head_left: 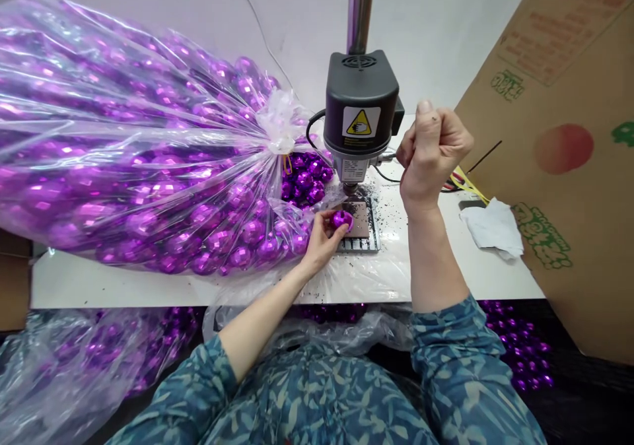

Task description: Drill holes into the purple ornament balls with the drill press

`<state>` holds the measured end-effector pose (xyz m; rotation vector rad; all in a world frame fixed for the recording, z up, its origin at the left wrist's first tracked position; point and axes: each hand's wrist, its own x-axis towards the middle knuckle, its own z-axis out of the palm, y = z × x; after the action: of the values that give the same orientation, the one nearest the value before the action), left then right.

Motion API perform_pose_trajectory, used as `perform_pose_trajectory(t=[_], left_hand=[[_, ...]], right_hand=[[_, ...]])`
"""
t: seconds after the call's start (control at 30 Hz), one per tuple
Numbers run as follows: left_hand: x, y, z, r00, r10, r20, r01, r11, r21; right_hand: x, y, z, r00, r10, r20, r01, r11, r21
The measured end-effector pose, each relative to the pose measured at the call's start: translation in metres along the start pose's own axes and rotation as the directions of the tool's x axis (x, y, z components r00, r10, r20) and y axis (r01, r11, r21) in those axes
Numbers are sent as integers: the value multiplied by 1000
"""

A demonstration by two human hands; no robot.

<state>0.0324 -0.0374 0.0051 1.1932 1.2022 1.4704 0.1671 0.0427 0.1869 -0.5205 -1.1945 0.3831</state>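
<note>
My left hand [323, 239] pinches a shiny purple faceted ball [341, 219] between thumb and fingers, with a small dark spot on its top. It is held over the brown pad [362, 220] on the slotted metal base [371, 243], below and slightly left of the chuck [351, 187] of a small black drill press [361, 102]. To the right of the press head, my right hand [433, 151] is raised and closed in a fist at its lever; a short metal piece runs from the press toward the fingers, which hide most of the grip.
A large clear bag [148, 148] of purple balls fills the left side of the white table [123, 290]. Loose purple balls [307, 177] lie behind my left hand. A cardboard box [545, 168] stands at right, near a crumpled white paper [495, 227]. Dark shavings litter the base.
</note>
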Motion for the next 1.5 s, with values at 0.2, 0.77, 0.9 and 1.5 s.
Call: perform_pose_trajectory(t=[0.2,0.77,0.9,1.5], left_hand=[[25,-21,-11,995,5,-96,4,996,94],[39,-24,-3,988,140,65,-151,967,207],[34,-24,2,983,171,59,-181,937,300],[35,-31,6,984,164,64,-175,941,291]], right_hand=[[0,7,-1,999,35,4,-35,999,-24],[-1,-4,1,1000,-4,-20,4,1000,17],[-1,-5,2,999,-15,-29,15,999,30],[-27,-6,-5,992,-42,-120,50,996,69]])
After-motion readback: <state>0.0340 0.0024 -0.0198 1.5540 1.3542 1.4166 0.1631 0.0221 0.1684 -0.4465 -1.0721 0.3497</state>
